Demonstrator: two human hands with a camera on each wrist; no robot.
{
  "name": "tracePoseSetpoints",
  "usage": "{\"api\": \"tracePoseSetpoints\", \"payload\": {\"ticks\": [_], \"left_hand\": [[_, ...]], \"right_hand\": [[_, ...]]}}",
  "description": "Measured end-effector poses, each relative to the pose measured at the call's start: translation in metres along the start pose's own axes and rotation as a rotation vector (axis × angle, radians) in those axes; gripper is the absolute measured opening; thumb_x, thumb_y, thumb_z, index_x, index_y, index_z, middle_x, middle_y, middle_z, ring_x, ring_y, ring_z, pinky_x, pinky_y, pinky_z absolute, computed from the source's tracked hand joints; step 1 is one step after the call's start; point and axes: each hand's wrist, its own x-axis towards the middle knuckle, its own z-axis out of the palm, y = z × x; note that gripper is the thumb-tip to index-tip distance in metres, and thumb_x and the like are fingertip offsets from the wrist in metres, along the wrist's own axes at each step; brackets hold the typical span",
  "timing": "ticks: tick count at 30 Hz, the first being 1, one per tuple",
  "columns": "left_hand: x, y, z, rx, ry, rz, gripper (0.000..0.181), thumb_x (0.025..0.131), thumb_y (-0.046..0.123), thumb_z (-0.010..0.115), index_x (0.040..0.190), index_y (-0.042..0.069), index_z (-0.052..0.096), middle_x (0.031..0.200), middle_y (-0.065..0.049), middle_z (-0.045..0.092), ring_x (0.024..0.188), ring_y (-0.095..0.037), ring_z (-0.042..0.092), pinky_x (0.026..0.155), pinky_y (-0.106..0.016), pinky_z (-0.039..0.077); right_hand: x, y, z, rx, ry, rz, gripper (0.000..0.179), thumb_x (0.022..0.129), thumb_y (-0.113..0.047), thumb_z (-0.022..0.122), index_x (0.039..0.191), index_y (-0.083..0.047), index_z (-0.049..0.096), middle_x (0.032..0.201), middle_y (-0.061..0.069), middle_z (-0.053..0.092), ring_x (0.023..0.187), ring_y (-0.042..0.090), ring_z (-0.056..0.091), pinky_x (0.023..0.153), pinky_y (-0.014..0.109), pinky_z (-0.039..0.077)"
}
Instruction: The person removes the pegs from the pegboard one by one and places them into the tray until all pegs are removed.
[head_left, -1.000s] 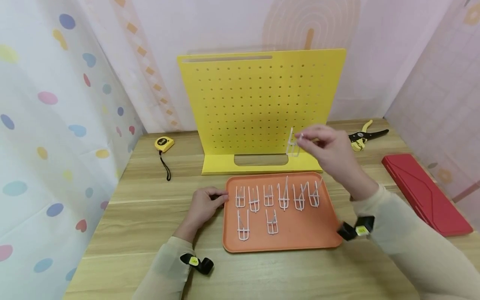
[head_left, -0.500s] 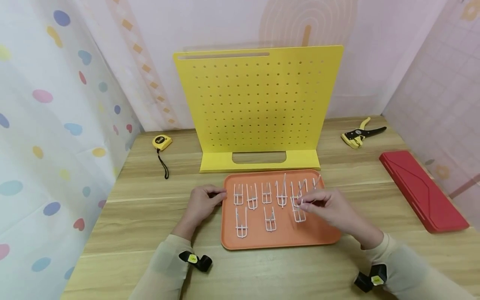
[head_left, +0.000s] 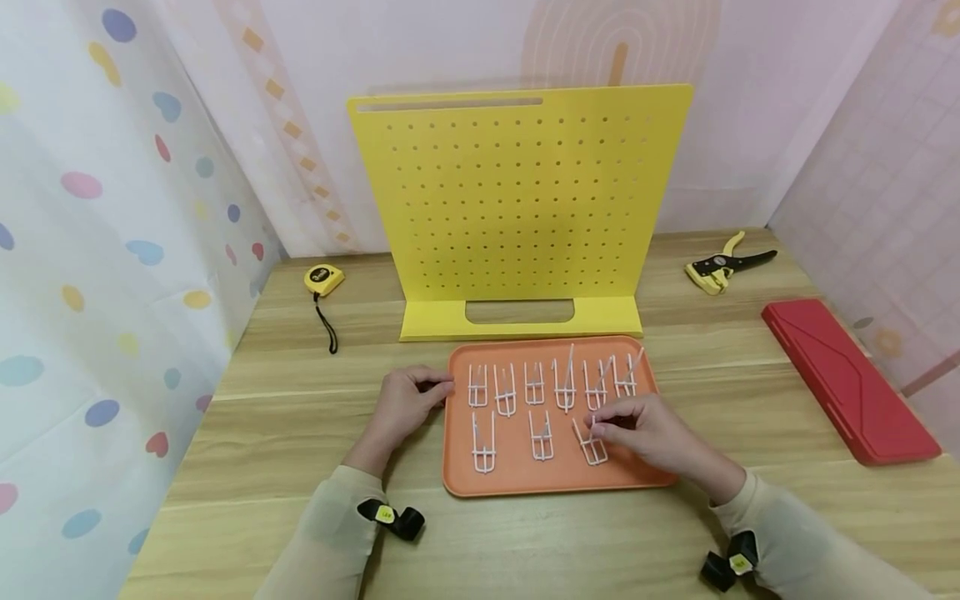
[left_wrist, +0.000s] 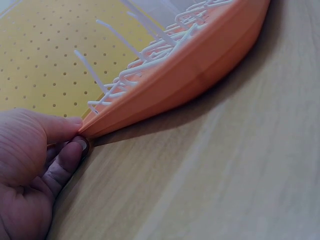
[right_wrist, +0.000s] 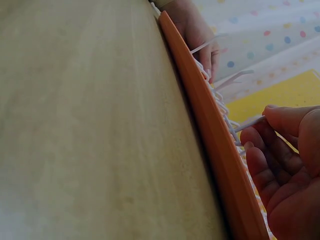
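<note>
While pinched: right hand (head_left: pixel 648 433) holds white wire hook (head_left: pixel 591 446) over flat orange plastic tray (head_left: pixel 600 482)
Left hand (head_left: pixel 405 406): fingers clamp tray's edge
Risk: hook may snag neighbouring hooks just beyond the pinch; loose hold lets it tip

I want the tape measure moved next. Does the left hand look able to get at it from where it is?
Probably yes. The left hand grips the tray at its left edge, and the tape measure lies beyond it on bare table, nothing between. It would have to let go first.

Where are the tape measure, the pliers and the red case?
tape measure (head_left: pixel 324 280), head view, on its yellow body
pliers (head_left: pixel 726 264), head view, near the pivot
red case (head_left: pixel 843 379), head view, middle of its lid
</note>
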Motion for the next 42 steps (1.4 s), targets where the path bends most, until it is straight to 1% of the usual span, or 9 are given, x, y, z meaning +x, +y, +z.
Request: {"api": "tracePoseSetpoints", "payload": {"ticks": [2,6,20,23,27,32,38,40,42], "left_hand": [[0.000,0.000,0.000,0.000,-0.005,-0.002,0.008,0.085,0.010,0.074,0.091,0.005,0.076,0.087,-0.006,0.071,0.071,-0.013,0.065,0.062,-0.026,0.055],[0.000,0.000,0.000,0.003,-0.012,-0.009,0.008,0.086,0.011,0.073,0.092,0.006,0.076,0.087,-0.006,0.071,0.072,-0.013,0.065,0.063,-0.026,0.055],[0.002,-0.004,0.001,0.018,-0.012,-0.001,0.007,0.086,0.011,0.074,0.091,0.007,0.076,0.087,-0.005,0.071,0.072,-0.014,0.065,0.063,-0.026,0.055],[0.002,-0.004,0.002,0.021,-0.013,-0.002,0.007,0.086,0.011,0.074,0.091,0.007,0.077,0.087,-0.005,0.071,0.072,-0.014,0.065,0.063,-0.026,0.055],[0.003,-0.004,0.002,0.036,-0.011,-0.006,0.007,0.085,0.011,0.074,0.091,0.007,0.077,0.087,-0.004,0.071,0.074,-0.014,0.065,0.064,-0.026,0.055],[0.004,-0.004,0.002,0.045,-0.003,-0.008,0.008,0.085,0.011,0.074,0.091,0.007,0.077,0.088,-0.004,0.071,0.077,-0.014,0.065,0.065,-0.026,0.055],[0.002,-0.007,0.003,0.040,-0.009,-0.027,0.008,0.086,0.012,0.074,0.092,0.009,0.077,0.089,-0.004,0.072,0.080,-0.014,0.065,0.066,-0.026,0.055],[0.002,-0.007,0.004,0.039,-0.011,-0.024,0.008,0.086,0.012,0.074,0.093,0.009,0.077,0.089,-0.004,0.072,0.080,-0.015,0.065,0.067,-0.026,0.055],[0.002,-0.006,0.005,0.036,-0.011,-0.020,0.008,0.086,0.012,0.074,0.093,0.009,0.077,0.089,-0.004,0.072,0.080,-0.015,0.065,0.067,-0.026,0.055]], "right_hand": [[0.000,0.000,0.001,-0.009,0.001,0.022,0.016,0.090,-0.018,0.069,0.098,-0.005,0.075,0.090,0.003,0.073,0.079,0.009,0.061,0.066,0.023,0.051],[0.001,-0.001,0.001,-0.027,0.025,0.036,0.015,0.090,-0.019,0.070,0.096,-0.007,0.075,0.087,0.001,0.071,0.076,0.011,0.059,0.064,0.024,0.050],[0.004,0.002,0.003,-0.029,0.060,0.068,0.015,0.088,-0.021,0.072,0.094,-0.007,0.075,0.086,0.001,0.070,0.075,0.012,0.057,0.062,0.024,0.049],[0.004,0.002,0.003,-0.017,0.053,0.064,0.015,0.088,-0.019,0.072,0.094,-0.006,0.075,0.086,0.002,0.070,0.075,0.012,0.058,0.063,0.024,0.049],[0.004,0.002,0.002,-0.011,0.046,0.052,0.018,0.089,-0.016,0.071,0.100,-0.003,0.074,0.092,0.006,0.071,0.076,0.012,0.058,0.062,0.024,0.049],[0.005,0.001,-0.003,-0.037,0.076,0.058,0.023,0.089,-0.015,0.071,0.108,-0.002,0.071,0.102,0.009,0.070,0.083,0.012,0.059,0.067,0.023,0.049],[-0.001,-0.003,-0.012,-0.026,0.080,0.093,0.026,0.088,-0.018,0.071,0.109,-0.002,0.071,0.106,0.009,0.070,0.092,0.017,0.060,0.073,0.024,0.050],[-0.003,-0.004,-0.016,-0.029,0.090,0.097,0.027,0.088,-0.019,0.071,0.110,-0.001,0.070,0.107,0.009,0.070,0.094,0.018,0.060,0.074,0.024,0.050],[-0.005,-0.006,-0.021,-0.043,0.108,0.097,0.028,0.089,-0.019,0.070,0.110,-0.001,0.070,0.106,0.011,0.070,0.092,0.017,0.060,0.073,0.024,0.050]]}}
